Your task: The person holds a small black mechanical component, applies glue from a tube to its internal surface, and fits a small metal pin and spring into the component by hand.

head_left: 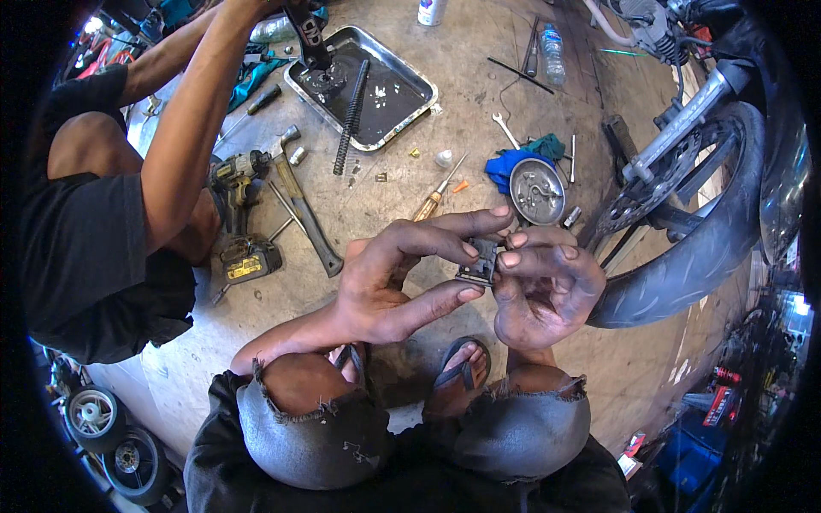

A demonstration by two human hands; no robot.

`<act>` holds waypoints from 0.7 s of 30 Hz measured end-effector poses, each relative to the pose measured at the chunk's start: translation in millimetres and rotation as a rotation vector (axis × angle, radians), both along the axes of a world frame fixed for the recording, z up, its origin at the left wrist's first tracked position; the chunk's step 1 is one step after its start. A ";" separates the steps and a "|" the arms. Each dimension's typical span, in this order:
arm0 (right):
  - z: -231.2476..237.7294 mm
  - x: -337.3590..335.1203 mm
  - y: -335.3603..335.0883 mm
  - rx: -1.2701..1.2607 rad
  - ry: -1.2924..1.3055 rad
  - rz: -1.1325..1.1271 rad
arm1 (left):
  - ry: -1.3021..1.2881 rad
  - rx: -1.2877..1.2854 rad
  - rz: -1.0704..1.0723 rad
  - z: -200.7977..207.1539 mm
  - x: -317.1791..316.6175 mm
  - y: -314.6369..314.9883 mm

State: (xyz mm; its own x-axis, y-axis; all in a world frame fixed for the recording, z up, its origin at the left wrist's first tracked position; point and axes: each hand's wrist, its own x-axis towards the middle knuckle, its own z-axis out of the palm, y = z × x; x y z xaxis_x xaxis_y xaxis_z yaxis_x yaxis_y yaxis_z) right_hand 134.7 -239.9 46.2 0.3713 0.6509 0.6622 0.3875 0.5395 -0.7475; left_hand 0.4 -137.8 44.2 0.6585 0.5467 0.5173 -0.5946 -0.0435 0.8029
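Note:
Above my knees, both hands hold a small dark blocky part point(480, 263) with a flat lower edge; its exact kind is unclear. My left hand point(389, 278) pinches it from the left, between thumb and fingers. From the right, the curled fingers of my right hand point(552, 286) grip its other side. Dark grime covers the fingertips. Just beyond my hands, a screwdriver point(438, 190) with an amber handle lies on the floor, near a round metal dish point(537, 191) of small parts. A blue cloth point(503, 171) lies against the dish.
At left a co-worker's arm point(184, 145) reaches over a metal tray point(299, 81) with dark liquid; a coil spring point(351, 115) rests across its rim. A hammer point(308, 214) and cordless impact driver point(242, 205) lie closer. A motorcycle wheel point(693, 274) stands right; a bottle point(553, 56) stands farther back.

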 end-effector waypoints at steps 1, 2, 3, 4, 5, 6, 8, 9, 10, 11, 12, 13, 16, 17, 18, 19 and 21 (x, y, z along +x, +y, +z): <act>2.7 1.5 -1.7 -0.009 -0.015 -0.006 | 0.002 0.026 0.007 1.1 0.8 0.3; 2.2 1.4 -1.8 -0.017 -0.023 -0.005 | 0.012 0.052 0.023 0.6 -0.6 1.1; 0.7 0.6 -0.3 -0.006 -0.046 -0.014 | 0.022 0.079 0.038 0.0 -1.9 1.8; -1.0 -0.3 2.5 0.006 -0.069 -0.023 | 0.014 0.097 0.054 -0.9 -3.0 2.6; -1.1 -0.2 2.9 0.012 -0.098 -0.039 | 0.001 0.109 0.064 -2.0 -2.3 2.9; -0.7 -0.1 2.4 0.010 -0.122 -0.059 | -0.012 0.122 0.074 -2.8 -1.9 3.2; -0.2 -0.6 1.8 0.006 -0.165 -0.094 | 0.020 0.154 0.057 -2.1 -4.4 5.6; 1.9 -0.3 1.7 0.000 -0.202 -0.094 | 0.037 0.170 0.050 -1.4 -5.8 6.4; 5.4 0.8 1.4 -0.007 -0.238 -0.094 | 0.044 0.181 0.058 -0.6 -6.4 6.6; 8.2 2.0 1.0 -0.013 -0.279 -0.097 | 0.047 0.193 0.064 1.0 -6.0 6.9; 7.6 2.6 0.7 -0.010 -0.285 -0.110 | 0.049 0.206 0.069 1.8 -5.6 6.8; 6.3 3.2 0.2 -0.007 -0.291 -0.123 | 0.016 0.171 0.065 1.6 -4.3 5.4; 8.2 -1.6 3.1 -0.009 -0.275 -0.164 | -0.051 0.103 0.063 1.4 -2.6 2.2; 10.0 -2.9 3.7 -0.013 -0.268 -0.183 | -0.061 0.102 0.060 2.7 -2.0 2.6; 10.3 -2.0 3.0 -0.018 -0.282 -0.175 | -0.072 0.100 0.057 3.9 -1.8 2.9; 10.6 -0.2 1.8 -0.023 -0.295 -0.167 | -0.066 0.098 0.060 5.0 -2.2 2.7; 9.2 0.8 0.9 -0.028 -0.306 -0.163 | -0.058 0.093 0.064 5.2 -2.2 2.3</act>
State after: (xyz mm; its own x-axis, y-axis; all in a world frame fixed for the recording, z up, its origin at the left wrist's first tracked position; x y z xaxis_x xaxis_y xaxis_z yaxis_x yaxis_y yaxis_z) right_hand 135.5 -239.0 55.4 0.2589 0.6187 0.7418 0.6752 0.4332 -0.5970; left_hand -1.8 -135.5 49.4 0.5914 0.5346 0.6037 -0.6332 -0.1557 0.7582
